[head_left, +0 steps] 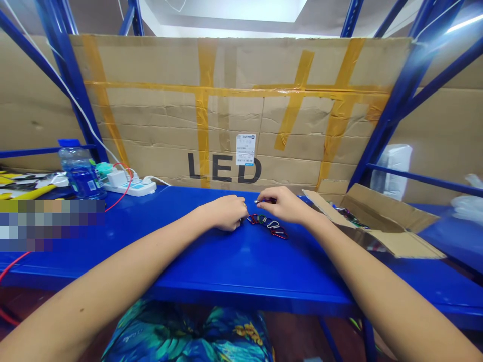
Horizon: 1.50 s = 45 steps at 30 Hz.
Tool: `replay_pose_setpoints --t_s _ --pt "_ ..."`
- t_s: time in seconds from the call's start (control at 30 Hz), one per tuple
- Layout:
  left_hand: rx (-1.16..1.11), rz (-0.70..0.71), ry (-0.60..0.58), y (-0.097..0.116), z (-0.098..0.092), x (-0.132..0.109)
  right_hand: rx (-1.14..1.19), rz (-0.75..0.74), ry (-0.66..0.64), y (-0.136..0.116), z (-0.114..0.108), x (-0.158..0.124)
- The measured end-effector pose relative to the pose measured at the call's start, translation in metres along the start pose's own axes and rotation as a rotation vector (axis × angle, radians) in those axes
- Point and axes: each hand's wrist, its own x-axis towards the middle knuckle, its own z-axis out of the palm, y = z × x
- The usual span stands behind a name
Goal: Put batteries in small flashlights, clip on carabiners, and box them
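Several small carabiners, red, green and silver, form a curved row on the blue tabletop, with a silver carabiner point(273, 224) near the middle and a red carabiner point(279, 234) at the right end. They look linked, though the joints are too small to be sure. My left hand point(229, 212) is closed at the row's left end, its fingers curled around the end carabiner, which they mostly hide. Just above the row, my right hand point(281, 202) pinches another carabiner point(258, 201), dark with a silver tip showing between thumb and fingers.
An open cardboard box point(403, 241) with small colourful items stands at right. On the left are a blue-capped bottle point(81, 171), a white power strip point(139, 187) and a red cable point(119, 197). A large cardboard panel point(158, 130) closes off the back between blue posts.
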Motion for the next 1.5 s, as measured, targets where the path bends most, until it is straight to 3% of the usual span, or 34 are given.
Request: replay_pose_setpoints --t_s 0.3,0.8,1.0,1.17,1.3,1.5 --pt "0.054 0.040 -0.070 -0.002 0.001 0.002 -0.003 -0.010 -0.021 0.001 0.000 0.000" --pt "0.033 0.029 -0.044 -0.005 0.000 0.000 0.041 0.043 -0.091 0.003 0.005 0.000" --pt "-0.094 -0.044 0.044 -0.019 0.000 -0.006 0.037 0.047 -0.102 0.004 0.004 0.000" --pt "-0.386 -0.179 0.098 -0.028 -0.005 -0.012 0.003 0.061 -0.091 0.006 0.002 0.000" --pt "-0.593 -0.195 0.072 -0.017 -0.016 -0.014 0.001 0.072 -0.105 0.006 0.000 -0.001" --pt "-0.508 -0.129 -0.027 0.015 -0.014 -0.005 -0.002 0.081 -0.104 0.005 0.000 -0.001"
